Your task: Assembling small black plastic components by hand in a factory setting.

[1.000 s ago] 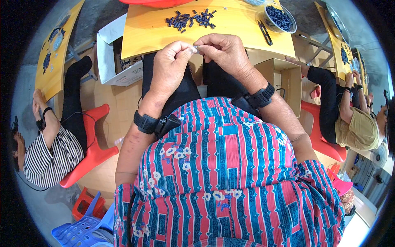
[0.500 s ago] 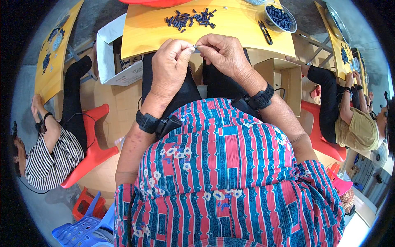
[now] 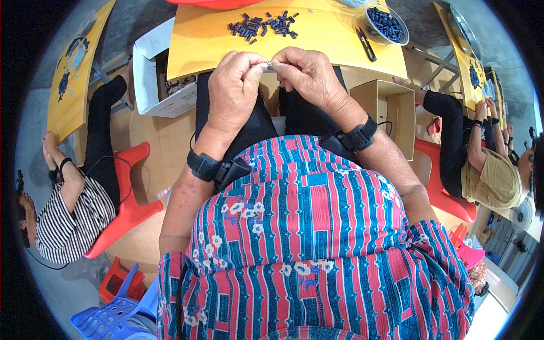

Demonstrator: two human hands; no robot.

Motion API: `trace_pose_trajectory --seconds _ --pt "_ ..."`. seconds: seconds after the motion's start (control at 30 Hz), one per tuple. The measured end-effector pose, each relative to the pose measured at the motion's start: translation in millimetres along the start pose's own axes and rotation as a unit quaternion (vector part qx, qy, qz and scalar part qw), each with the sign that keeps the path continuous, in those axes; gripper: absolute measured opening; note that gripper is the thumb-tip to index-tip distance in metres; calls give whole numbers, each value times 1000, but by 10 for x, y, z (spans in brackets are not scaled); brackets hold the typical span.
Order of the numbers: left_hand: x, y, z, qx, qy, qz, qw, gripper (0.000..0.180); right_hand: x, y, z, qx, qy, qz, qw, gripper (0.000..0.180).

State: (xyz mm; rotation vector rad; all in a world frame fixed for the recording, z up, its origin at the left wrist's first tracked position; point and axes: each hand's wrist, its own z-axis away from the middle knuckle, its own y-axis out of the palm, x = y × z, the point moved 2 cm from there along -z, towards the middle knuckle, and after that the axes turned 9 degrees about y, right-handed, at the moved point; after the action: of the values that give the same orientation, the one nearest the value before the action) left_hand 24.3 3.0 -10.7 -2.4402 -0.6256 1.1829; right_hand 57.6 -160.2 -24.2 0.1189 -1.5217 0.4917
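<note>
- Head view: a yellow desk (image 3: 317,42) on a wooden floor, with seated co-workers at either side at desks of their own.
- A heap of small dark parts (image 3: 262,25) lies near the desk's far edge, and a bowl (image 3: 387,24) stands at its far right corner.
- The left hand (image 3: 235,90) and right hand (image 3: 306,76) meet above the desk's near edge, both pinched on a tiny metal piece (image 3: 269,65).
- To do it well, I'd judge: keep the fingertip pinches firm and the wrists steady.
</note>
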Motion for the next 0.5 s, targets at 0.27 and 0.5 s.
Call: trace_pose_trajectory --seconds 0.27,0.5 --pt "31 33 30 -18 -65 55 996 6 3 -10 -1 51 37 -88 994 18" --pt "91 75 75 -14 -136 112 984 9 -5 -22 -19 65 53 -97 992 19"
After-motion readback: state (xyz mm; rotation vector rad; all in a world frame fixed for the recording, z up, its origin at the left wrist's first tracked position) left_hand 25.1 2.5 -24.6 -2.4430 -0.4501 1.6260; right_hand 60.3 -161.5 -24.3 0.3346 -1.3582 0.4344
